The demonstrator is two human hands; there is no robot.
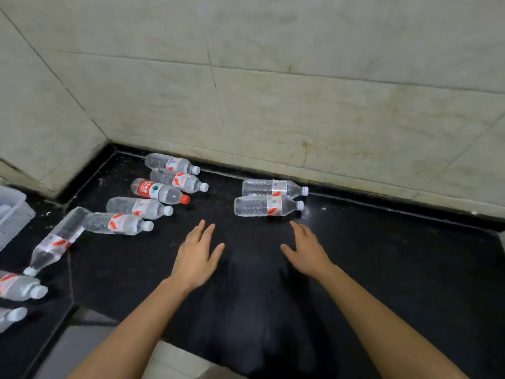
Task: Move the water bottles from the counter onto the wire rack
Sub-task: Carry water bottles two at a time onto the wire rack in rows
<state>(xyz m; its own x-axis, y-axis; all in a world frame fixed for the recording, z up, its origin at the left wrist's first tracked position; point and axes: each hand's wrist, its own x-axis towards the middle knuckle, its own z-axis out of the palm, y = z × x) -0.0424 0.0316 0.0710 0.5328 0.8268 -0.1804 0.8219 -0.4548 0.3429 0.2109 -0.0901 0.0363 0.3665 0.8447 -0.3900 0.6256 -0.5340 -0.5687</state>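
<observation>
Both hands are held flat, palms down, over the black counter (396, 283), and neither holds anything. The left hand (195, 255) has straight, slightly spread fingers. The right hand (306, 250) is the same, with its thumb out to the side. I cannot tell whether they touch the surface.

All the water bottles lie on their sides on the counter. At 12 o'clock from the right hand a pair of bottles (266, 205) lies side by side, caps toward 3 o'clock, with the nearer one just beyond the fingertips. At 10 to 11 o'clock from the left hand a row of five bottles (138, 207) steps back toward the wall corner. The middle one is a red-label bottle (158, 191) with a red cap. At 9 o'clock a slanted bottle (56, 242) points its cap toward 7 o'clock, its base against the nearest bottle of the row. At 8 o'clock two more bottles (20, 287) are cut off by the picture's edge. A white plastic bin (11, 209) sits past the slanted bottle at the far left.

The tiled wall (273, 91) closes the back from 10 to 3 o'clock, and the pair lies near its foot. The counter's front edge runs under the forearms at 6 to 7 o'clock, with pale floor (169, 359) below. Bare black surface spreads from 3 to 5 o'clock of the right hand.
</observation>
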